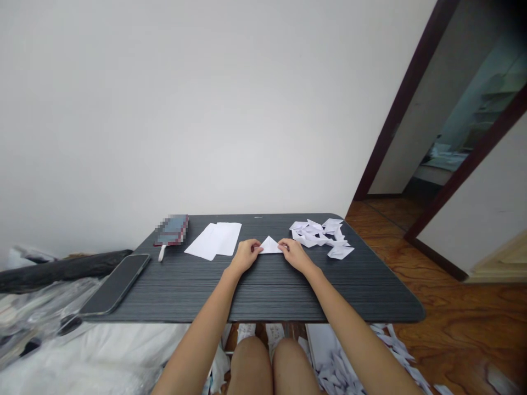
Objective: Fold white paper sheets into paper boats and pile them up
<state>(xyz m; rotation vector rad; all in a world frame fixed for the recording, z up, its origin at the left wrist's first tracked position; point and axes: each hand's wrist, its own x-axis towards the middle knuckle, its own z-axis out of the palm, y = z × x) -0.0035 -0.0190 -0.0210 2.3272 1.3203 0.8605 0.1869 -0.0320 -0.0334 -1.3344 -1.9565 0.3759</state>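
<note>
A small white paper folded into a triangle (270, 246) lies on the dark table (263, 291). My left hand (245, 254) pinches its left corner and my right hand (293, 253) pinches its right corner, both resting on the tabletop. A short stack of flat white sheets (214, 240) lies just left of my left hand. A pile of several folded white paper pieces (321, 235) sits to the right of my right hand.
A phone (116, 283) lies face up at the table's left edge, and another phone (172, 230) with a white cable lies at the back left. More folded paper (349, 362) is scattered on the wooden floor under the table. White bedding is at the lower left, a doorway at right.
</note>
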